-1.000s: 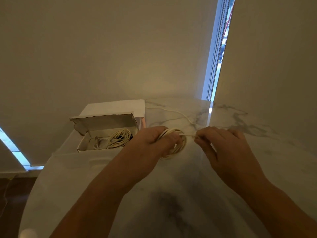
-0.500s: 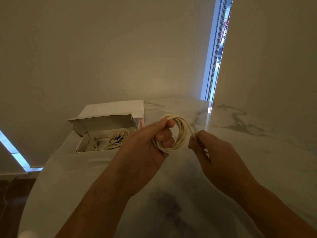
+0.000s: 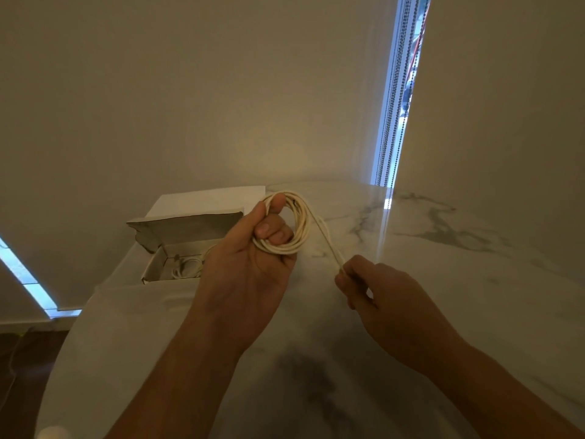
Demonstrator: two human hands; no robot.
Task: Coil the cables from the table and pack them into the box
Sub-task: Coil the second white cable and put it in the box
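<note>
Cable (image 3: 292, 229) wound in a cream ring, up above the marble table (image 3: 443, 280). Left hand (image 3: 250, 267) curled tight round the ring, thumb on top, fingertips poking through the middle. Loose end (image 3: 326, 239) running down from the ring to the right hand (image 3: 386, 299). Right hand closed, pinching that end at the fingertips. Open cardboard box (image 3: 186, 229) behind the left hand, near the table's far left edge, lid up. More pale cable (image 3: 186, 267) lying inside the box.
</note>
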